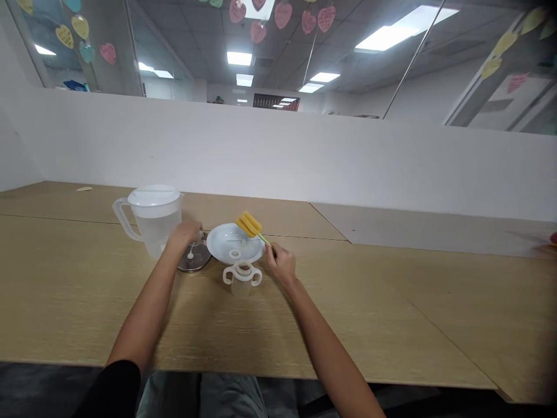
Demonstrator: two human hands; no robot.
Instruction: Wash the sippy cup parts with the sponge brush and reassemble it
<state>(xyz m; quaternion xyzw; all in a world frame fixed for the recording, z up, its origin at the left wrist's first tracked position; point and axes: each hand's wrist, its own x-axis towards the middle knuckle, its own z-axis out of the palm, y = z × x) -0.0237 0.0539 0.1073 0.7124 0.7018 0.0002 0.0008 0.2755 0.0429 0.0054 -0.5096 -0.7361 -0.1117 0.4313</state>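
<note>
My right hand (281,262) is closed on the thin handle of a yellow sponge brush (249,224), whose head hangs over the rim of a white plate (217,244). A small white ring (235,254) lies on the plate. Just in front of the plate stands a clear two-handled cup (242,277). My left hand (185,233) reaches beside a clear water pitcher (153,219) with a white lid, over a round metal lid (194,259). Its fingers are curled; what they hold is hidden.
The wooden table (391,313) runs wide to the right, with a grey panel (435,229) set into its back right. A white partition wall (278,157) closes the far edge. Another person's fingertip (553,238) shows at the far right edge.
</note>
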